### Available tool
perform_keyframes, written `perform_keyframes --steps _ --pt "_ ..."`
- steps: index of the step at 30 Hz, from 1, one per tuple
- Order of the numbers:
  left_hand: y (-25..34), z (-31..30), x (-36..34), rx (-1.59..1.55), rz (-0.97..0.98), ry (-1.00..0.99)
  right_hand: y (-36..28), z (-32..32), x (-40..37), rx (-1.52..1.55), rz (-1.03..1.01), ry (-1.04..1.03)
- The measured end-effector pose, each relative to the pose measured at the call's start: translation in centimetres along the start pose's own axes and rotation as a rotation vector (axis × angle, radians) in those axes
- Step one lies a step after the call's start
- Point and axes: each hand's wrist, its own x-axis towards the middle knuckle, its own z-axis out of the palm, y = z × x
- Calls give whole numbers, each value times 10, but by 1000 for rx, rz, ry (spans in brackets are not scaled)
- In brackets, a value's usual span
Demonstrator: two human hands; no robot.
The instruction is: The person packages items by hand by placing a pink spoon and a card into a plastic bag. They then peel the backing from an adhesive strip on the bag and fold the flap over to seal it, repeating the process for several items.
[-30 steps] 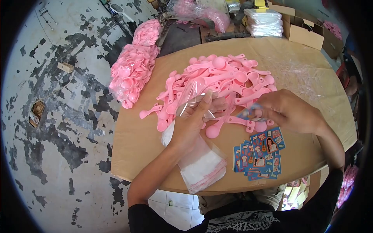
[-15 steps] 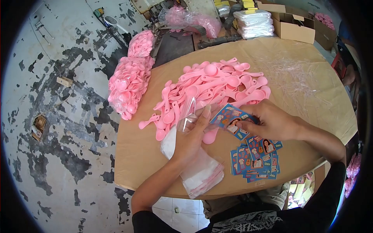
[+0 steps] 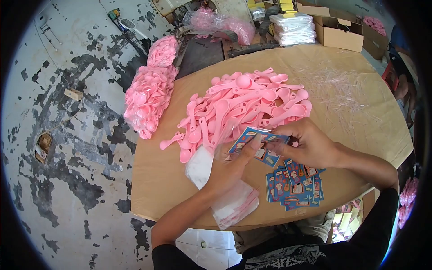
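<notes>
A blue printed card [image 3: 240, 138] with small pictures is held between my two hands, with clear plastic film around its left part. My left hand [image 3: 231, 168] is closed on this clear plastic bag, its thumb lying across the card. From the right, my right hand [image 3: 312, 146] pinches the card's right side. Below my left hand lies a stack of clear bags [image 3: 236, 204] with pink edges. A loose pile of similar blue cards [image 3: 294, 189] rests under my right hand. Just beyond both hands spreads a heap of pink plastic spoons [image 3: 252, 96].
Filled bags of pink spoons [image 3: 150, 99] stand at the table's left edge. Thin clear plastic strips [image 3: 339, 92] are scattered on the right of the brown-covered table [image 3: 166, 193]. At the back are stacked clear packets [image 3: 294, 29] and a cardboard box [image 3: 339, 36]. Part of another person [image 3: 402, 85] shows far right.
The card has moved left into the clear bag, between my hands. My left thumb has come down onto the card, and the bag no longer stands up above my left hand.
</notes>
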Motion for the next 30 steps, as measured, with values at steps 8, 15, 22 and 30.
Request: perform_keyframes --steps 8,15,22,30 --pt "-3 34 -2 -170 259 -49 10 14 -3 380 49 83" --pt "-1 11 -5 -263 162 -87 -1 7 -18 334 209 131" --pt "4 33 -15 -113 363 -194 -5 24 -19 346 109 171" --pt "11 -4 3 -157 555 -124 16 -29 -23 -258 -153 63"
